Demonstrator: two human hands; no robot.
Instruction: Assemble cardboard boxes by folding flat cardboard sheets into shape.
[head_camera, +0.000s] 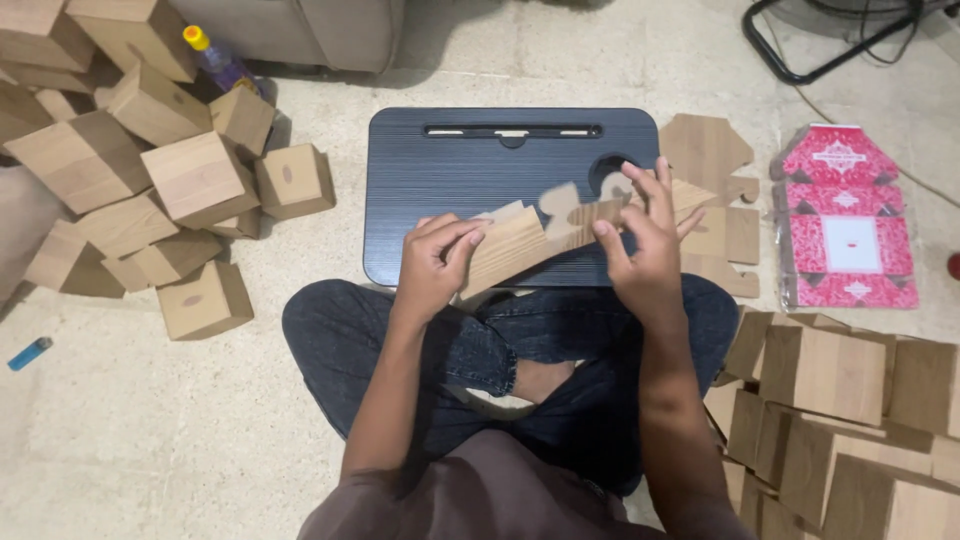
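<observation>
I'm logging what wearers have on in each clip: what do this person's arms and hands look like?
Both forearms are bare from above the elbow down. The left hand and right hand wear no gloves, and no rings, watch or bands are visible. A brownish short-sleeved top shows at the bottom edge.

Wood-grain tan card (520, 245) at centre, on a black, finely lined tray (440, 170). Tan wood-print boxes (150, 180) upper left; same print on flats (850, 400) lower right. Red-and-white patterned sheets (848, 220) upper right. Yellow-capped purple bottle (215, 58). Blue lighter (30, 353). Dark blue jeans (340, 330).
</observation>
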